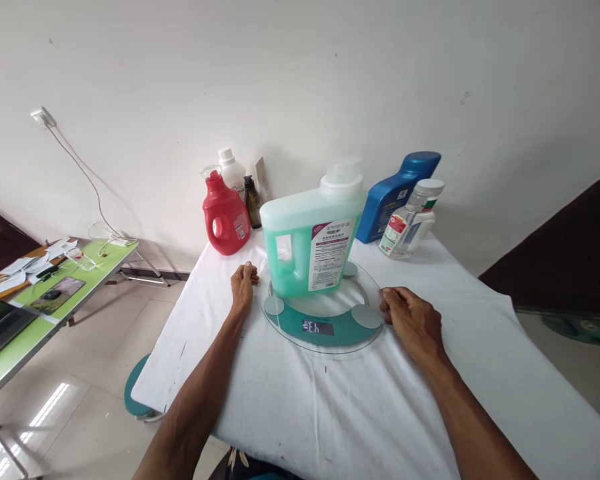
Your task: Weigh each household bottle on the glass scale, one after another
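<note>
We see a green jug point(310, 240) standing on a round glass scale point(325, 327) mid-tabletop point(330, 413); our left hand point(243, 287) and right hand point(413, 320) rest at the scale's opposite rims.

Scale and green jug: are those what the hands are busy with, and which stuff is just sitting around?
In use: scale, green jug standing on it, left hand and right hand at the scale's edges.

Sitting around: red jug, white bottle, brown bottle, blue jug, clear bottle, green table.
</note>
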The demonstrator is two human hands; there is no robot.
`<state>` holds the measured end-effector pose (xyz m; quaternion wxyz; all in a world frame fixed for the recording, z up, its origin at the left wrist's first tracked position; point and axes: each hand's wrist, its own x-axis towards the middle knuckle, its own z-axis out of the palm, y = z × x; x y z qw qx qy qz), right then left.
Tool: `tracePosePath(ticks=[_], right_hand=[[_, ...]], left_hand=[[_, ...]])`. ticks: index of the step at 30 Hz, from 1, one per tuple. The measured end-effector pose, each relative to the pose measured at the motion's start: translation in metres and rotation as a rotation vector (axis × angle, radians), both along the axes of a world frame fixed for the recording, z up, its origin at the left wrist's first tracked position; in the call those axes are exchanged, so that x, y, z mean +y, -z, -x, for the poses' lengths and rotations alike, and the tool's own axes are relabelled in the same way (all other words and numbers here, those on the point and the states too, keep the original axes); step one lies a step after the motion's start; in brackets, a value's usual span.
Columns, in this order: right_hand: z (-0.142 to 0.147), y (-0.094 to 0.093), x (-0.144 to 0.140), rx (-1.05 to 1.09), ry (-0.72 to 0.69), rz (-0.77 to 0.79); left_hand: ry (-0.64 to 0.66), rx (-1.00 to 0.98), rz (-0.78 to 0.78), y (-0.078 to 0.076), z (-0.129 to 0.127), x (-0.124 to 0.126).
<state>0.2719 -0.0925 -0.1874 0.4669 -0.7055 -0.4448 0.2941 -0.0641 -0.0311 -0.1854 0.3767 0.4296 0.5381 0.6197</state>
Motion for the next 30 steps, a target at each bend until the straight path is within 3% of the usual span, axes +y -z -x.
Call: tracePosePath(ticks=[3, 5, 8, 12, 15, 30], right_hand=[[-0.001, -0.008, 0.015, 0.182, 0.077, 0.124], [0.001, -0.014, 0.025, 0.192, 0.085, 0.153], [0.005, -0.017, 0.033, 0.089, 0.035, 0.060], [0.006, -0.005, 0.033, -0.046, 0.004, -0.046], [0.001, 0.003, 0.032, -0.030, -0.010, -0.086], [-0.001, -0.002, 0.030, -0.045, -0.099, -0.077]], left_hand=[[0.007, -0.001, -0.005, -0.001, 0.000, -0.001], [0.007, 0.001, -0.007, -0.002, -0.001, -0.002], [0.019, 0.004, -0.003, -0.002, 0.000, -0.002], [0.035, 0.013, 0.009, -0.002, 0.000, -0.001], [0.032, 0.037, 0.025, -0.002, 0.000, -0.001], [0.025, 0.149, -0.001, -0.006, -0.002, -0.003]])
